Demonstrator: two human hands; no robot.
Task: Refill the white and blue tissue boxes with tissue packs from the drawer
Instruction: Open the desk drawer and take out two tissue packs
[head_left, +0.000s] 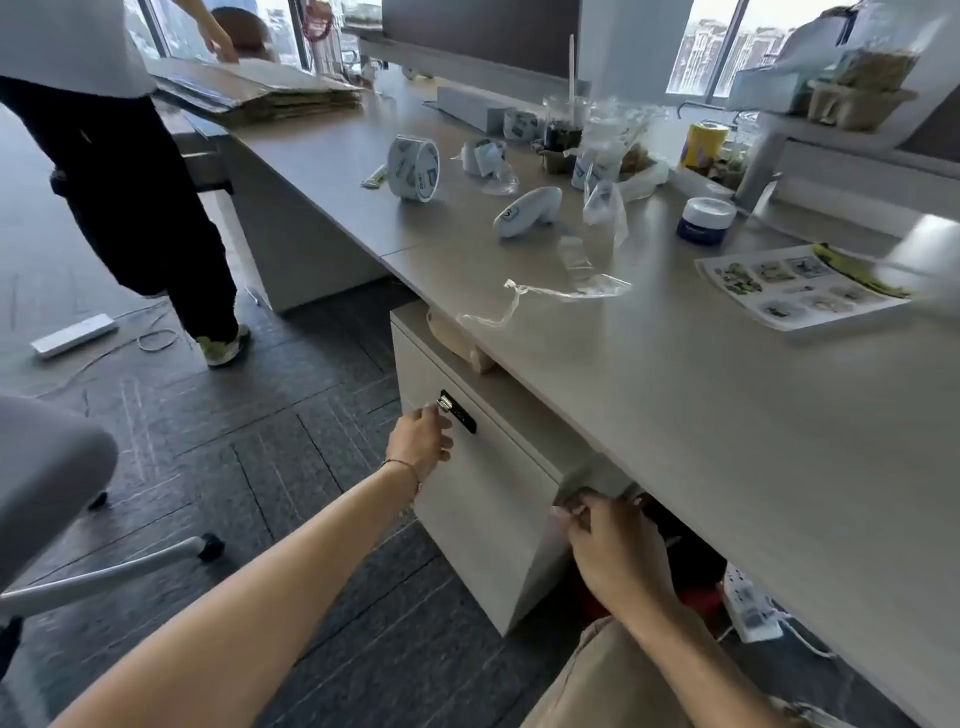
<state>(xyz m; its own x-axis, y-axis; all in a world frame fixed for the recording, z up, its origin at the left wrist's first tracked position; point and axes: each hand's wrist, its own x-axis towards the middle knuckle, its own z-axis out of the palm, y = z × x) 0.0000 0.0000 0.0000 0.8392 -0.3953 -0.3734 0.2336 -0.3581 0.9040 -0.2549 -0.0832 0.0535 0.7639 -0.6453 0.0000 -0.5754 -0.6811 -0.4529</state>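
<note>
A pale wooden drawer cabinet (483, 519) stands under the desk, its front closed. A black lock plate with a silver key (445, 403) sits near the front's top edge. My left hand (422, 441) reaches to the lock, fingertips pinched at the key. My right hand (610, 545) curls its fingers around the front's upper right corner, just under the desk edge. No tissue pack or tissue box is clearly visible; the inside of the drawer is hidden.
The grey desk (727, 395) carries a tape roll (414, 167), a white handheld scanner (527, 210), crumpled clear plastic (566, 291), a blue-and-white jar (705, 219) and a printed sheet (795, 286). A person (130, 171) stands at left. A chair base (104, 571) is near left; a power strip (748, 603) lies under the desk.
</note>
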